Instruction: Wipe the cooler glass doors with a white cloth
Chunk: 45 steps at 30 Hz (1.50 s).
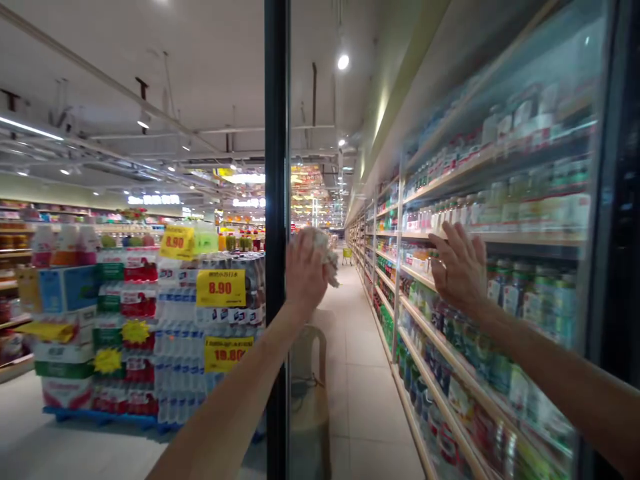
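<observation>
My left hand (306, 275) grips a crumpled white cloth (326, 255) and presses it near a black vertical door frame (277, 200). The cloth looks like soft paper or fabric, though the exact material is unclear. My right hand (461, 270) is raised with its fingers spread, and its palm is near or on a tall glass cooler door (505, 87). It holds nothing. Behind the glass, blurred rows of bottled drinks (520, 297) stand on pale shelves.
A pallet stack of bottled water and drinks (180, 360) with yellow price signs stands left of the frame. A beige plastic chair (310, 373) stands beyond my left arm. A long tiled aisle (367, 413) runs away beside the shelving.
</observation>
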### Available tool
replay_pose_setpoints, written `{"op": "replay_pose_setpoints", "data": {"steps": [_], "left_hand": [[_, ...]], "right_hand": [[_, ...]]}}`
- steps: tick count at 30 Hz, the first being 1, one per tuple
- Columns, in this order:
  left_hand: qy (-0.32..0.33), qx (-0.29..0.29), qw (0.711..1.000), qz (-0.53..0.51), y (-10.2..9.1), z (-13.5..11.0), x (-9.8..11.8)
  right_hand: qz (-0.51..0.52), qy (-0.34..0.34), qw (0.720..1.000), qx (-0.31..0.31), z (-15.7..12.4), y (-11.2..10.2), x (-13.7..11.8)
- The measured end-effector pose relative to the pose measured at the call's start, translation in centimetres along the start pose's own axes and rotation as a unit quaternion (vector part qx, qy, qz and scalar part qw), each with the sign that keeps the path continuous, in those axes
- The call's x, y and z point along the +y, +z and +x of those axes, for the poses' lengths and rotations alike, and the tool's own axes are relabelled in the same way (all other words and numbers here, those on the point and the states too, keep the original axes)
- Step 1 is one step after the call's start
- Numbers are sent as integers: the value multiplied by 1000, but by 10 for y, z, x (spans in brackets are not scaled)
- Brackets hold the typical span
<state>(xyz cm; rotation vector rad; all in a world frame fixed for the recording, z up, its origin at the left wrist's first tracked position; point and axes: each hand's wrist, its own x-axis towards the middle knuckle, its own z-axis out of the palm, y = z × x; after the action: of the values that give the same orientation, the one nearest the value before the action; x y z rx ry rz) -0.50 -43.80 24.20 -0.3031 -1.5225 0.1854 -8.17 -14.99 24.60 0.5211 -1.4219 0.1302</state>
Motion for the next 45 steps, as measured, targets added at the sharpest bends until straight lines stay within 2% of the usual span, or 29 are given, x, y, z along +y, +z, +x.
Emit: {"op": "replay_pose_setpoints", "data": {"steps": [1,2,3,5,7,9,11,14,16,17,19,21,22,23,25,27,29,30,31,33,35,36,37,38,40,42,43,44,45], "left_hand": [[-47,8,999,8,-2,6,-5],[-57,5,998,11,-2,6,-3],[-28,-6,1000,6,-3,0,4],[105,-37,994,-17,-1,-22,29],[251,-55,965,-43,3,-42,50],[292,-65,953,-43,6,-42,49],[199,-50,979,-15,7,-19,27],[-38,3,999,34,8,34,-8],[-87,14,995,42,11,53,-4],[-53,9,998,36,15,55,7],[95,-13,995,14,24,48,39],[270,-42,962,-15,34,41,67],[317,-57,946,-24,37,42,72],[327,-69,942,-27,37,48,71],[232,-73,970,-14,34,71,52],[46,-43,998,13,27,100,25],[-89,-10,996,29,23,119,12],[-101,-4,994,30,24,121,14],[-69,-5,997,25,25,118,22],[95,-24,995,-1,31,103,48],[265,-49,962,-34,37,88,69],[308,-62,948,-43,38,85,71],[309,-70,948,-43,37,87,67],[269,-71,960,-35,35,92,58],[106,-50,993,-5,28,109,32],[-47,-14,999,18,23,123,13],[-81,-2,996,21,23,125,12],[-75,1,997,17,24,121,17],[-31,-3,1000,6,27,113,28]], "right_hand": [[-1,2,1000,-1,0,0,-1],[-3,5,1000,-5,1,0,-1],[-5,8,1000,-10,1,1,-1],[-5,12,1000,-16,1,1,-1],[-1,6,1000,-12,-1,1,-1],[1,-2,1000,0,-4,1,-1],[-4,-6,1000,9,-8,2,-2],[-12,-7,1000,17,-11,3,-3],[-16,-12,999,25,-11,4,-3],[-18,-15,999,26,-11,4,-4],[-21,-14,999,28,-11,4,-3],[-27,0,999,26,-11,4,-3],[-32,12,999,24,-11,4,-3],[-37,23,999,22,-11,4,-3],[-46,33,998,19,-11,4,-3],[-50,28,998,19,-12,4,-3],[-51,17,998,19,-12,4,-3],[-51,17,998,19,-12,4,-2],[-50,17,998,16,-12,4,-1],[-48,8,999,10,-12,3,4],[-44,-20,999,-6,-13,2,11],[-44,-34,998,-15,-13,2,14],[-45,-39,998,-22,-14,1,17],[-48,-31,998,-23,-14,0,18],[-57,11,998,-13,-16,-1,20],[-63,46,997,3,-17,-3,18],[-62,52,997,6,-18,-3,18],[-59,53,997,6,-18,-3,17],[-56,52,997,4,-18,-3,17]]}}
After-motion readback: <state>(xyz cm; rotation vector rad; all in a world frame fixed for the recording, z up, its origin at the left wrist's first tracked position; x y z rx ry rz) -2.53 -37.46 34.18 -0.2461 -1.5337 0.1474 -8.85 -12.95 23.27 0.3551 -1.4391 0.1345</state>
